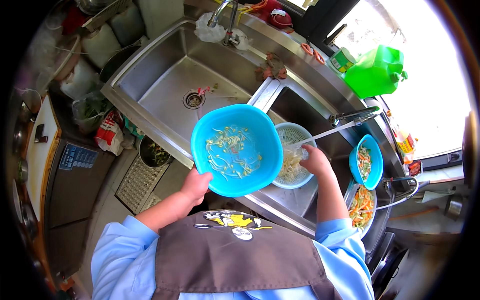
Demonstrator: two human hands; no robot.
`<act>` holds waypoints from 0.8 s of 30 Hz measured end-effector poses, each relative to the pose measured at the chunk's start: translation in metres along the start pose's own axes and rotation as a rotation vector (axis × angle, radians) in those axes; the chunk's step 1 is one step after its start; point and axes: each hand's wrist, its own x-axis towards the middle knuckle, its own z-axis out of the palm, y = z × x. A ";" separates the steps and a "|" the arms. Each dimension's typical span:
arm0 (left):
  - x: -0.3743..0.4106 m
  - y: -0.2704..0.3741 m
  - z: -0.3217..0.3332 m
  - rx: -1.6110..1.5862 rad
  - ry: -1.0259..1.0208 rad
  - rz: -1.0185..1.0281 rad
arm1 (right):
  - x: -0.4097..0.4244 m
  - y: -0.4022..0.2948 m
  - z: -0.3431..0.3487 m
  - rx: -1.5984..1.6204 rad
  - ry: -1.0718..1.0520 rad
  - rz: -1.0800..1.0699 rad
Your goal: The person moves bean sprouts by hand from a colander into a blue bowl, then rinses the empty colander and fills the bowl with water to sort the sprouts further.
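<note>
My left hand (195,186) grips the lower left rim of a blue plastic basin (236,189). Several bean sprouts (229,140) lie scattered in shallow water in this basin, which is held over the divider between two sink bowls. To its right, a pale plastic colander (293,127) holds a clump of bean sprouts (290,165). My right hand (317,160) is over the colander's right side, thumb and forefinger apart; no held thing shows. Water from a tap (360,119) streams into the colander beside my fingertips.
The left steel sink bowl (161,90) has a drain (194,99) with scraps. At right, a small blue basin (378,165) and a bowl of shredded vegetables (362,204) stand near a second running tap (412,182). A green jug (375,73) is on the sill.
</note>
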 end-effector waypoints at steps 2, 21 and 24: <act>-0.001 0.000 -0.001 0.026 -0.001 0.026 | 0.003 -0.019 0.005 0.072 0.140 -0.109; 0.001 -0.007 -0.001 -0.013 -0.024 0.010 | 0.060 -0.149 0.081 0.177 -0.181 -0.445; -0.001 -0.003 0.002 0.001 -0.017 0.019 | 0.051 -0.147 0.060 0.349 -0.194 -0.387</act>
